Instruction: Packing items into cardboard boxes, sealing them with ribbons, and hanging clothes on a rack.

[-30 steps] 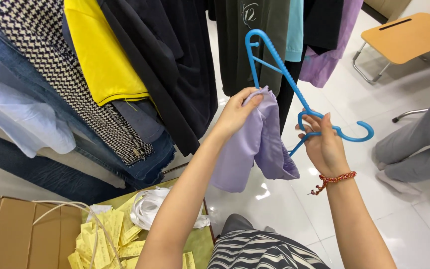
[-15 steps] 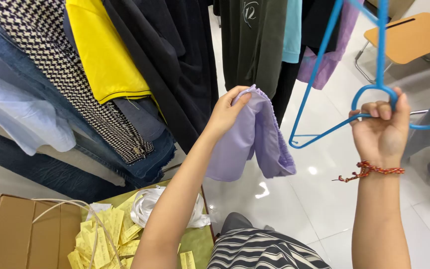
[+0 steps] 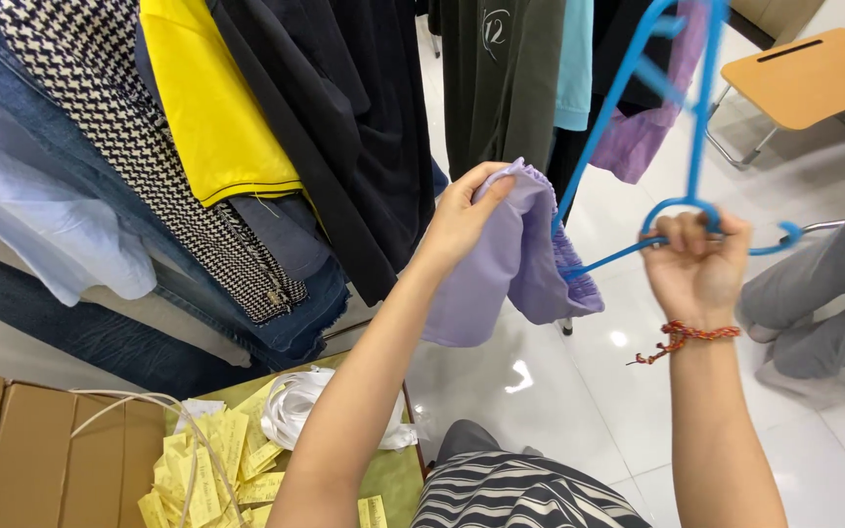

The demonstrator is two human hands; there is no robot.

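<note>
- The left hand (image 3: 462,217) is pinching the lilac garment (image 3: 511,269) at its top edge, centre of frame; it is looking soft, light, floppy.
- The right hand (image 3: 694,266) is clenching the stiff blue hanger (image 3: 638,88) at its hook, at the right of the frame.

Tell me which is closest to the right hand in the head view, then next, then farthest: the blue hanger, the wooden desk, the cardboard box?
1. blue hanger: held in the right hand.
2. wooden desk: upper right.
3. cardboard box: far lower left.

Brown cardboard box (image 3: 22,450) bottom left; yellow paper labels (image 3: 217,474) beside it.
</note>
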